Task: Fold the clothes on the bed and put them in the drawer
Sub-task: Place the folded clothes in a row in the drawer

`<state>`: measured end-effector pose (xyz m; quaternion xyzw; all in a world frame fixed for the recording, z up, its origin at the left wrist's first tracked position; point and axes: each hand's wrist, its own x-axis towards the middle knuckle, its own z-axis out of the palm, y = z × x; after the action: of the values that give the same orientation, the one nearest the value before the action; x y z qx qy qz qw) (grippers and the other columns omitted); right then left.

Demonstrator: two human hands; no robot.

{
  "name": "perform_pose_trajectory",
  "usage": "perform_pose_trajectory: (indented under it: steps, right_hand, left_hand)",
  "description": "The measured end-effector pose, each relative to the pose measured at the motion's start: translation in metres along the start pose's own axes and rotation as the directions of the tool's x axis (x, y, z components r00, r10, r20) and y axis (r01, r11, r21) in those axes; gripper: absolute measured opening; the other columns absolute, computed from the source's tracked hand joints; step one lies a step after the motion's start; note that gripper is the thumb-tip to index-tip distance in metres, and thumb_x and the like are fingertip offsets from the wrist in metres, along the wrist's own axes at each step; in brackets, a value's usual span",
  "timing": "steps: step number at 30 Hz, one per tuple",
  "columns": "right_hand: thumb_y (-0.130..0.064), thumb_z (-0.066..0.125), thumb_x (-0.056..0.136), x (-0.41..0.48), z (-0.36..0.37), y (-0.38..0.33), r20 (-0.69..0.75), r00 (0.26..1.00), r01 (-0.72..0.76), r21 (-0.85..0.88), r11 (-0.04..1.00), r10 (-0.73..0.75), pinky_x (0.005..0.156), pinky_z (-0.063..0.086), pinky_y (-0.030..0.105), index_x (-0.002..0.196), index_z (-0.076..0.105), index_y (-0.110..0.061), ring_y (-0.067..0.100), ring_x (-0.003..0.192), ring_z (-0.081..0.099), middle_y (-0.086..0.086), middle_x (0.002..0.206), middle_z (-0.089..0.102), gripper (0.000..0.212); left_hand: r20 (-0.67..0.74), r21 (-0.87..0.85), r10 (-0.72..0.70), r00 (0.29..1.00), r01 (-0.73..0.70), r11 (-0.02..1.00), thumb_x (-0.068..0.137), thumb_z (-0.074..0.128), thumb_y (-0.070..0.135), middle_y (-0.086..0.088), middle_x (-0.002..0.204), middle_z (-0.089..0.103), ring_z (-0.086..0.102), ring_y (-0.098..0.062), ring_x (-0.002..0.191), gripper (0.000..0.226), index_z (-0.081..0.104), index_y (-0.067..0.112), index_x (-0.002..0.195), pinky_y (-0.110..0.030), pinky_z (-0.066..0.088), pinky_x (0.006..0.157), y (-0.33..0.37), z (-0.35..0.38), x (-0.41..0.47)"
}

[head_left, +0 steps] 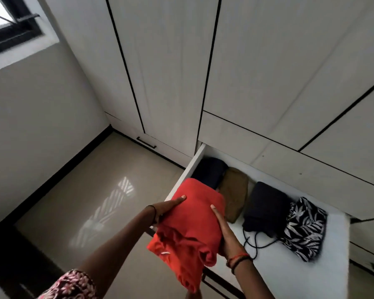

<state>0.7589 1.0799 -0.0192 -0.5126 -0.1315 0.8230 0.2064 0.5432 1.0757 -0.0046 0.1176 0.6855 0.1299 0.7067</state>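
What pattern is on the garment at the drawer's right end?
The garment is black with a white leaf print; head view shows it.

Bare drawer (289, 279) floor lies front-right; brown garment (233, 190), dark bundle (266, 206) and leaf-print cloth (304, 229) crowd the back.

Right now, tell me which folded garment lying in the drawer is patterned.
The black-and-white leaf-print garment, rightmost in the row; its dark neighbour, the brown one and the far dark one are plain.

The open white drawer (289, 277) is holding a dark folded garment (209, 171) and a brown one (233, 190) just beyond the right hand (225, 231), with a navy bundle (266, 206) touching a leaf-print piece (304, 229) further out to that hand's right.
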Motion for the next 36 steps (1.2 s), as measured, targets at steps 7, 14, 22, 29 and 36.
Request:
perform_pose_trajectory:
  steps: [7,14,22,29,36]
  right_hand:
    - [-0.048,0.070,0.079,0.081,-0.045,-0.020,-0.061,0.980,0.186,-0.046,0.982,-0.188,0.094,0.050,0.046,0.130,0.056,-0.024,0.024,0.108,0.065,0.006,0.118,0.068,0.058]
    - [-0.039,0.072,0.080,0.174,-0.101,0.020,-0.105,0.965,0.239,-0.017,0.971,-0.239,0.100,0.046,0.049,0.132,0.054,-0.024,0.024,0.117,0.060,0.005,0.126,0.063,0.057]
    - [-0.030,0.071,0.081,0.247,-0.120,0.071,-0.064,0.988,0.135,-0.101,0.986,-0.142,0.096,0.049,0.044,0.128,0.057,-0.023,0.021,0.114,0.062,0.002,0.122,0.066,0.050]
    - [-0.028,0.073,0.079,0.273,-0.118,0.083,-0.117,0.991,0.060,-0.093,0.994,-0.071,0.085,0.054,0.035,0.127,0.056,-0.024,0.016,0.107,0.065,-0.002,0.119,0.068,0.051]
    - [-0.025,0.077,0.077,0.280,-0.116,0.086,-0.226,0.972,0.054,-0.030,0.998,-0.060,0.078,0.056,0.033,0.132,0.049,-0.021,0.018,0.105,0.065,0.002,0.121,0.065,0.062]
  left_hand:
    - [0.040,-0.006,0.114,0.993,-0.114,0.993,0.070,0.063,0.069,-0.004,0.127,0.059,0.057,-0.020,0.116,0.078,0.056,0.013,0.124,-0.037,0.040,0.107,0.040,0.010,0.079]
    - [0.002,-0.085,0.151,0.989,-0.150,0.985,0.085,0.061,0.049,-0.007,0.089,0.069,0.064,-0.023,0.081,0.066,0.054,-0.002,0.126,-0.040,0.051,0.090,0.021,0.019,0.192]
    - [-0.263,-0.273,0.024,0.965,-0.098,0.957,0.089,0.056,0.039,-0.015,0.122,0.060,0.056,-0.029,0.112,0.051,0.056,0.006,0.127,-0.040,0.042,0.102,-0.048,0.020,0.291]
    - [-0.374,-0.239,0.045,0.926,-0.143,0.960,0.091,0.050,0.046,-0.010,0.132,0.055,0.054,-0.028,0.119,0.056,0.053,0.007,0.131,-0.041,0.040,0.105,-0.061,0.011,0.319]
    - [-0.505,0.032,0.155,0.849,-0.161,0.986,0.095,0.050,0.036,-0.018,0.140,0.047,0.045,-0.032,0.128,0.054,0.046,0.000,0.136,-0.037,0.036,0.106,-0.056,0.011,0.337]
